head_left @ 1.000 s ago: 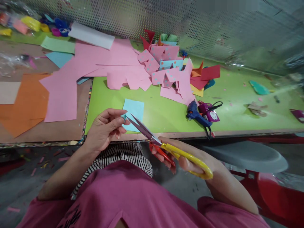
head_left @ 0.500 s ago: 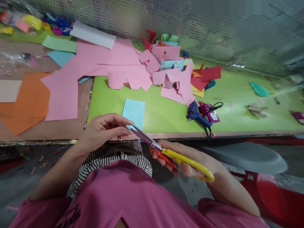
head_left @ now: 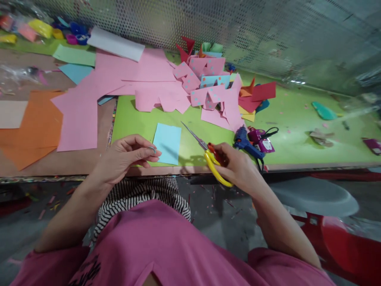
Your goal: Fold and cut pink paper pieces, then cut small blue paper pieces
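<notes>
My left hand (head_left: 135, 153) pinches a tiny piece of light-blue paper (head_left: 152, 149) between thumb and forefinger, just left of a light-blue paper sheet (head_left: 168, 143) lying flat on the green tabletop. My right hand (head_left: 235, 165) is wrapped round the handles of a pair of scissors (head_left: 210, 153), one yellow and one red. The scissors' blades look closed and point up and left, over the table to the right of the blue sheet.
Pink paper (head_left: 80, 115) and orange paper (head_left: 35, 123) spread over the left side. Folded dotted pink pieces (head_left: 208, 93) are heaped at the back. A blue glue gun (head_left: 247, 145) and a purple box (head_left: 262, 139) lie right of my right hand. A perforated metal panel (head_left: 160, 24) borders the back.
My right hand has swung the scissors away from my left hand, up and over the table. The blades have closed. My left hand has shifted slightly, keeping its pinch on the small blue piece.
</notes>
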Demonstrator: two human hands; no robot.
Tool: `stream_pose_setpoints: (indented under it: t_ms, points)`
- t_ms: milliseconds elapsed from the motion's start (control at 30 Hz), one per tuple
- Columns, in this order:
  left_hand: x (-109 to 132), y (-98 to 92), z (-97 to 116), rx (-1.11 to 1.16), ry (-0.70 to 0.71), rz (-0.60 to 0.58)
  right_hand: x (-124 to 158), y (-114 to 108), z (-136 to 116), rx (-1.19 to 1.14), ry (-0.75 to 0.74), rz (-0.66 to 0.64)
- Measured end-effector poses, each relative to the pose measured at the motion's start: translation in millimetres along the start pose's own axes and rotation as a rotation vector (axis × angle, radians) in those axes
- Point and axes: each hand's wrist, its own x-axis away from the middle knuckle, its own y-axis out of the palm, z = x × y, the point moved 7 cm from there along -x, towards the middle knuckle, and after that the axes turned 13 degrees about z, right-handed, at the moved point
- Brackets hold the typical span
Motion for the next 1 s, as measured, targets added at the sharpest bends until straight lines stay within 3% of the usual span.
stream_pose_setpoints:
  t_ms: [33, 133, 200, 300, 367, 433, 533, 667, 833, 900, 1000]
  points:
    - [1, 2.2, -1, 0.044, -0.034, -0.002, -9, -3, 8, 0.167, -0.032, 0.085]
    - [3, 10.9, -2, 0.184, -0.083, -0.053, -23, 0, 26, 0.479, -0.138, 0.126]
    - [4, 16.0, -1, 0.287, -0.088, -0.086, -24, -4, 19, 0.598, -0.242, 0.235]
    - [7, 24.6, -5, 0.380, -0.118, -0.124, -12, -17, -28, 0.556, -0.498, 0.540]
    - [11, 32.7, -8, 0.402, -0.149, -0.157, 4, -17, -73, 0.410, -0.792, 0.672]
    - [16, 41.1, -10, 0.416, -0.174, -0.188, 22, -9, -111, 0.293, -1.135, 0.732]
    - [24, 49.5, -14, 0.418, -0.206, -0.212, 29, 0, -137, 0.210, -1.342, 0.773]
    - [29, 51.3, -17, 0.407, -0.228, -0.222, 26, 5, -143, 0.204, -1.380, 0.719]
    - [29, 48.7, -21, 0.394, -0.256, -0.225, 28, 6, -141, 0.188, -1.408, 0.760]
    - [29, 48.4, -23, 0.384, -0.268, -0.225, 20, 12, -139, 0.174, -1.342, 0.611]
    - [29, 47.8, -26, 0.344, -0.274, -0.209, 3, 27, -131, 0.126, -1.121, 0.260]
